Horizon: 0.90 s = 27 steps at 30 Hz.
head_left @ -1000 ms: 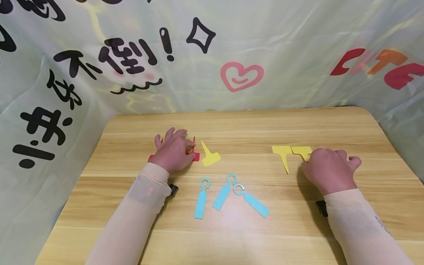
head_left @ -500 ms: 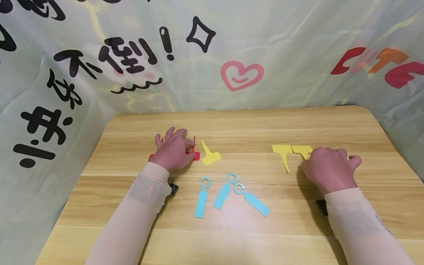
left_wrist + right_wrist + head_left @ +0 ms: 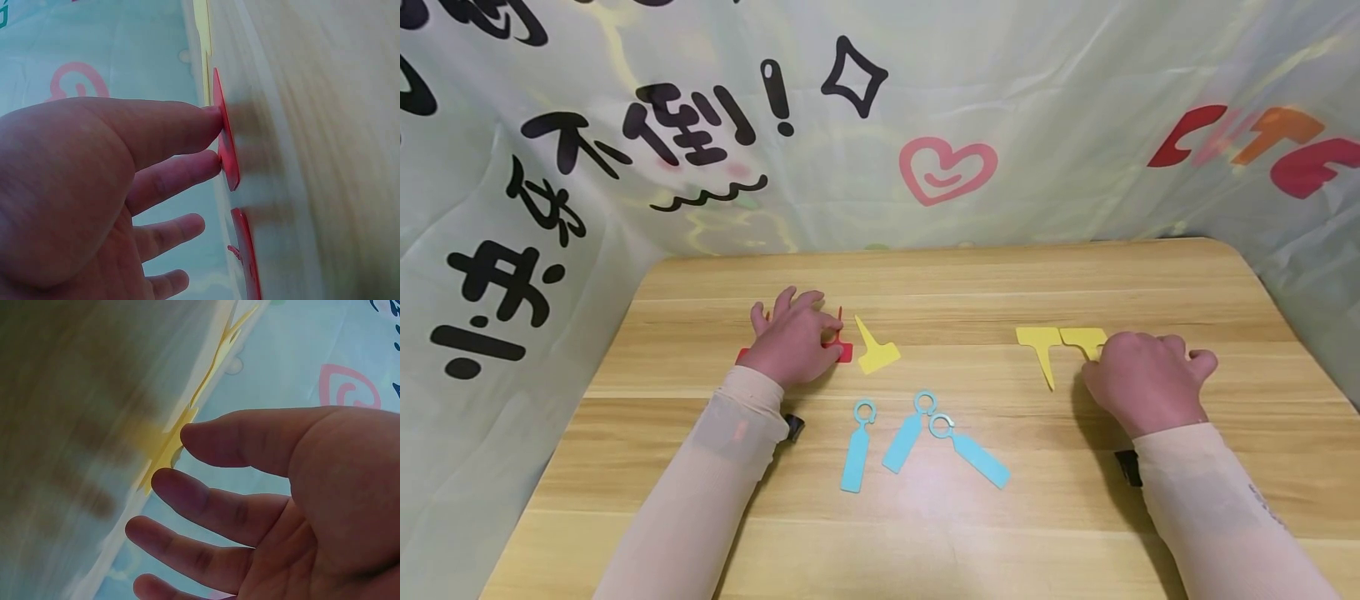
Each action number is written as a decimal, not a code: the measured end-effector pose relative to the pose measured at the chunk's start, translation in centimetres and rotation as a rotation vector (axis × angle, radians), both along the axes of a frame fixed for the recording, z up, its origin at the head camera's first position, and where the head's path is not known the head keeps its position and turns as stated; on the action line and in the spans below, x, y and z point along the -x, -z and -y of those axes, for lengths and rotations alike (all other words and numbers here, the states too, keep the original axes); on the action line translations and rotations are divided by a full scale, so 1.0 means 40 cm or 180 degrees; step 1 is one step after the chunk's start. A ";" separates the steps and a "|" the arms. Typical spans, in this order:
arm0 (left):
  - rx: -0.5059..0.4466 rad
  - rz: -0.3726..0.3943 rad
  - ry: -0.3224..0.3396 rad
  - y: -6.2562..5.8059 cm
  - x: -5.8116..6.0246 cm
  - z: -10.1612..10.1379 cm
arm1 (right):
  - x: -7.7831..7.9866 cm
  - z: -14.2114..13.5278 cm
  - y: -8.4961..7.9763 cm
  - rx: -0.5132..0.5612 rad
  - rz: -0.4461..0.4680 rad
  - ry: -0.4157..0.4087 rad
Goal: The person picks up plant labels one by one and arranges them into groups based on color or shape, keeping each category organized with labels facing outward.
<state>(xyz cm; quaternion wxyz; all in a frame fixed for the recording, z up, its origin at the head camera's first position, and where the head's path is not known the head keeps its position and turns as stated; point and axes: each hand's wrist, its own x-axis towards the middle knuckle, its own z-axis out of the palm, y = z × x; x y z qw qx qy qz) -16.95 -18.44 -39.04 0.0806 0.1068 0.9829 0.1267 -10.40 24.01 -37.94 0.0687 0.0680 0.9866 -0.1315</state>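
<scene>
My left hand (image 3: 793, 340) reaches over red T-shaped plant labels at the left. Its thumb and index finger, extended and apart, touch one red label (image 3: 228, 156); the other fingers are spread. A second red label (image 3: 246, 250) lies beside it, mostly hidden by the hand in the head view. Just right of this hand is a yellow T-shaped label (image 3: 877, 357). My right hand (image 3: 1146, 383) is at the right, its thumb and index fingertips right at a yellow label (image 3: 165, 450), with fingers extended. Two yellow labels, one whole (image 3: 1039, 340) and one partly covered (image 3: 1081, 338), lie left of that hand.
Three blue ring-topped tags lie mid-table: one at left (image 3: 854, 458), one in the middle (image 3: 902, 444) and one slanting at right (image 3: 981, 463). The wooden table (image 3: 940, 292) meets a printed white cloth (image 3: 1037, 192) at the back and sides.
</scene>
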 end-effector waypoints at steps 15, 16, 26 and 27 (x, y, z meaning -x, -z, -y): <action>-0.0022 -0.0019 0.0014 -0.001 -0.001 0.001 | -0.001 0.001 -0.001 0.0003 -0.0052 0.0003; -0.0025 -0.0016 0.0014 -0.001 -0.001 0.001 | -0.001 0.001 -0.001 0.0004 -0.0056 0.0001; -0.0014 -0.0017 0.0020 0.003 0.001 0.003 | -0.002 0.002 0.000 -0.0002 -0.0077 -0.0017; -0.0013 -0.0017 0.0018 0.003 0.001 0.003 | -0.002 0.002 0.000 -0.0004 -0.0076 -0.0015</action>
